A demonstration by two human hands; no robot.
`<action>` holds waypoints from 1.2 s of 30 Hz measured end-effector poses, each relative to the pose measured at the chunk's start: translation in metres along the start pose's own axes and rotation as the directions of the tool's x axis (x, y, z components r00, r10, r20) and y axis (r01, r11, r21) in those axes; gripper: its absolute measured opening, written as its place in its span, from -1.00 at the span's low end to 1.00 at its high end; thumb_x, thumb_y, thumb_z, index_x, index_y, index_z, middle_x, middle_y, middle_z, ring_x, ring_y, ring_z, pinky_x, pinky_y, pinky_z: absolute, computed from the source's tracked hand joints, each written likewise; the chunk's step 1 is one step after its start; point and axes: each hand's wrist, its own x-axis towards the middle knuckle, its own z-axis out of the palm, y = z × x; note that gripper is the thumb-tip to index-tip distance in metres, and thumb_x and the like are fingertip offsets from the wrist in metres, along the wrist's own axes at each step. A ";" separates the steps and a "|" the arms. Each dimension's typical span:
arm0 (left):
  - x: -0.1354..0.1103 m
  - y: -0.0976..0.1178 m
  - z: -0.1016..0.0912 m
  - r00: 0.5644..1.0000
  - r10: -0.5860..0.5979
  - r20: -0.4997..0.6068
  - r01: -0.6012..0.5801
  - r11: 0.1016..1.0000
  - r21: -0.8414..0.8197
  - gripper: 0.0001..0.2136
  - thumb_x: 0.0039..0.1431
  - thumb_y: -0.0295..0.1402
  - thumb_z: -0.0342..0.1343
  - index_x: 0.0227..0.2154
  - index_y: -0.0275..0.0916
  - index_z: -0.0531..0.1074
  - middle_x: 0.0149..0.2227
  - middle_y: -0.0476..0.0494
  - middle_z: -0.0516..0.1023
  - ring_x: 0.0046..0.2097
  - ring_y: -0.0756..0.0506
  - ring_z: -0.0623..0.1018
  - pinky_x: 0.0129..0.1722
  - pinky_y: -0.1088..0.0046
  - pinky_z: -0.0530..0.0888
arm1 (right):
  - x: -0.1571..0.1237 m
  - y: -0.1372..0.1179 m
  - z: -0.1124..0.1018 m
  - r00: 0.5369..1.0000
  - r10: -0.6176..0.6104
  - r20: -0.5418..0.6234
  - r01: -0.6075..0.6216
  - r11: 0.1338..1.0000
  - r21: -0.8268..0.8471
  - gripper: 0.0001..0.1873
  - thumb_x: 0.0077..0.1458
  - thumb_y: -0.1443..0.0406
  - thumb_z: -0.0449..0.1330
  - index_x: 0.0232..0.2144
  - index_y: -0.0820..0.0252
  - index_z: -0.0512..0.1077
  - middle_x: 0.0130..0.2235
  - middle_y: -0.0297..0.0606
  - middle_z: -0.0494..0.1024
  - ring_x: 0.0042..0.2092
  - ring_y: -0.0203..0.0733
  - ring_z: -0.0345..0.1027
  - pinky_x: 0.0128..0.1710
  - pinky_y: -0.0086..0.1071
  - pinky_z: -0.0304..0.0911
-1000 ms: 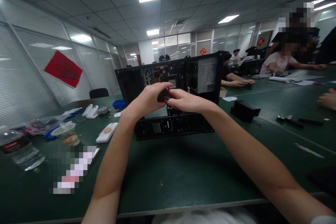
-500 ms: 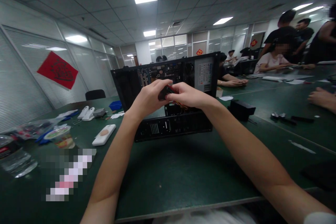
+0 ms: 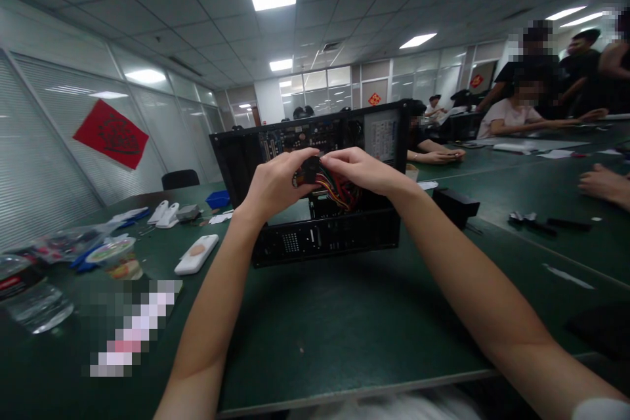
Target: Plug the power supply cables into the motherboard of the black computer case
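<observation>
An open black computer case stands tilted on the table in front of me, its motherboard and a labelled power supply showing inside. My left hand is closed, thumb and fingers around the black-wrapped part of a cable bundle. From there, red, yellow and black wires curve down to the right. My right hand pinches at the same bundle from the right, its fingertips close to the left hand's. What exactly lies between the right fingertips is partly hidden.
On the left are a water bottle, a plastic cup, a white device and a blue tray. A black box-like part lies right of the case. Other people's hands rest on the table beyond.
My right hand has shifted slightly and its fingers have drawn back from the black-wrapped part. More of the black part and the coloured wires now shows between my hands.
</observation>
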 end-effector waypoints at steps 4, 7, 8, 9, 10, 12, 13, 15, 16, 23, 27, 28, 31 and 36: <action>-0.001 -0.003 0.003 0.999 -0.037 0.014 0.037 0.999 -0.008 -0.47 0.16 -0.23 0.31 0.17 -0.20 0.37 0.06 -0.24 0.59 0.01 -0.18 0.61 -0.01 0.30 0.53 | 0.003 0.024 0.005 0.906 -0.330 -0.264 0.210 0.894 -0.396 -0.59 0.28 0.21 0.11 0.13 0.19 0.38 0.07 -0.03 0.49 0.03 -0.02 0.39 0.02 -0.13 0.36; -0.002 -0.007 0.007 0.996 -0.073 0.051 0.075 0.996 -0.046 -0.47 0.13 -0.29 0.32 0.15 -0.20 0.36 0.02 -0.23 0.60 -0.03 -0.16 0.62 -0.04 0.32 0.53 | 0.001 0.038 0.013 0.853 -0.494 -0.170 0.289 0.716 -0.635 -0.64 0.33 0.28 0.07 0.14 0.07 0.41 0.21 -0.06 0.40 0.22 0.03 0.25 0.18 -0.04 0.28; -0.003 -0.009 0.010 0.994 -0.087 0.071 0.092 0.994 -0.065 -0.47 0.11 -0.30 0.33 0.14 -0.19 0.36 -0.01 -0.20 0.61 -0.06 -0.16 0.62 -0.06 0.33 0.53 | 0.001 0.041 0.016 0.853 -0.507 -0.123 0.306 0.677 -0.669 -0.66 0.35 0.29 0.03 0.10 0.05 0.44 0.19 -0.07 0.42 0.22 0.02 0.25 0.20 -0.04 0.27; -0.004 -0.011 0.013 0.991 -0.101 0.087 0.109 0.990 -0.091 -0.49 0.10 -0.31 0.33 0.12 -0.18 0.36 -0.04 -0.18 0.61 -0.08 -0.15 0.63 -0.08 0.33 0.53 | 0.001 0.044 0.019 0.855 -0.511 -0.088 0.318 0.651 -0.689 -0.66 0.37 0.31 -0.01 0.07 0.05 0.46 0.17 -0.08 0.44 0.21 0.01 0.27 0.20 -0.04 0.28; -0.005 -0.014 0.017 0.989 -0.115 0.098 0.127 0.984 -0.122 -0.50 0.09 -0.31 0.34 0.09 -0.17 0.36 -0.07 -0.16 0.61 -0.11 -0.14 0.63 -0.10 0.34 0.53 | 0.001 0.046 0.021 0.858 -0.509 -0.067 0.322 0.635 -0.702 -0.65 0.38 0.31 -0.03 0.05 0.06 0.48 0.14 -0.08 0.46 0.19 0.01 0.29 0.19 -0.05 0.29; -0.008 -0.019 0.026 0.985 -0.142 0.102 0.160 0.968 -0.192 -0.53 0.09 -0.28 0.35 0.05 -0.16 0.36 -0.09 -0.14 0.61 -0.13 -0.14 0.63 -0.13 0.35 0.53 | 0.002 0.050 0.024 0.865 -0.499 -0.053 0.315 0.622 -0.717 -0.65 0.39 0.28 -0.03 0.05 0.09 0.49 0.10 -0.07 0.49 0.16 0.01 0.32 0.17 -0.07 0.32; -0.009 -0.021 0.031 0.983 -0.155 0.103 0.174 0.960 -0.219 -0.54 0.09 -0.27 0.35 0.03 -0.17 0.35 -0.10 -0.14 0.61 -0.14 -0.13 0.63 -0.14 0.36 0.53 | 0.002 0.052 0.025 0.868 -0.494 -0.051 0.308 0.617 -0.724 -0.65 0.40 0.27 -0.04 0.05 0.11 0.49 0.09 -0.06 0.50 0.15 0.00 0.33 0.15 -0.08 0.33; -0.010 -0.023 0.038 0.976 -0.182 0.118 0.204 0.952 -0.227 -0.57 0.10 -0.30 0.33 0.00 -0.17 0.35 -0.11 -0.13 0.61 -0.17 -0.12 0.62 -0.18 0.37 0.51 | 0.004 0.055 0.026 0.871 -0.490 -0.040 0.302 0.598 -0.743 -0.63 0.40 0.28 -0.06 0.05 0.15 0.49 0.06 -0.04 0.51 0.12 -0.01 0.34 0.11 -0.10 0.35; -0.010 -0.023 0.040 0.974 -0.189 0.124 0.212 0.955 -0.208 -0.60 0.11 -0.33 0.32 -0.02 -0.17 0.36 -0.11 -0.13 0.61 -0.18 -0.12 0.62 -0.18 0.38 0.51 | 0.004 0.056 0.026 0.870 -0.493 -0.030 0.304 0.581 -0.755 -0.62 0.40 0.29 -0.07 0.04 0.18 0.50 0.05 -0.02 0.52 0.10 0.00 0.35 0.08 -0.11 0.35; -0.010 -0.020 0.042 0.985 -0.164 0.056 0.168 0.982 -0.087 -0.79 0.11 -0.43 0.27 -0.20 -0.21 0.42 -0.11 -0.15 0.52 -0.12 -0.13 0.53 -0.19 0.38 0.46 | 0.006 0.056 0.026 0.925 -0.381 -0.011 0.202 0.515 -0.833 -0.67 0.34 0.32 0.00 0.01 0.27 0.49 -0.04 0.01 0.52 -0.03 0.01 0.38 -0.12 -0.22 0.33; -0.013 -0.028 0.052 0.983 -0.173 0.061 0.181 0.972 -0.148 -0.88 0.14 -0.42 0.30 -0.31 -0.27 0.47 -0.28 -0.10 0.49 -0.32 -0.04 0.48 -0.34 0.45 0.42 | 0.006 0.058 0.027 0.982 -0.171 -0.074 0.029 0.536 -0.844 -0.69 0.30 0.37 0.02 0.00 0.25 0.47 -0.07 0.00 0.52 -0.15 -0.03 0.44 -0.27 -0.28 0.25; -0.014 -0.030 0.056 0.984 -0.169 0.062 0.177 0.969 -0.172 -0.90 0.14 -0.43 0.30 -0.33 -0.28 0.49 -0.30 -0.10 0.51 -0.33 -0.04 0.49 -0.33 0.45 0.43 | 0.007 0.060 0.028 0.989 -0.115 -0.092 -0.016 0.535 -0.845 -0.70 0.29 0.38 0.03 -0.03 0.24 0.48 -0.07 0.01 0.52 -0.18 -0.04 0.45 -0.29 -0.28 0.24; -0.017 -0.036 0.071 0.987 -0.145 0.070 0.158 0.955 -0.250 -0.94 0.18 -0.47 0.27 -0.28 -0.29 0.57 -0.26 -0.16 0.59 -0.23 -0.07 0.57 -0.21 0.42 0.49 | 0.009 0.069 0.032 0.991 0.028 -0.130 -0.126 0.523 -0.843 -0.73 0.25 0.42 0.06 -0.08 0.28 0.49 -0.08 0.04 0.52 -0.17 -0.02 0.47 -0.25 -0.28 0.24; -0.024 -0.045 0.096 0.977 -0.100 0.189 0.148 0.954 -0.259 -0.80 0.30 -0.43 0.17 -0.08 -0.31 0.61 -0.11 -0.27 0.62 -0.07 -0.14 0.60 -0.06 0.37 0.51 | 0.013 0.090 0.035 0.977 0.157 -0.146 -0.210 0.552 -0.807 -0.75 0.31 0.35 0.04 -0.08 0.30 0.47 -0.06 0.02 0.52 -0.07 0.00 0.46 -0.15 -0.31 0.27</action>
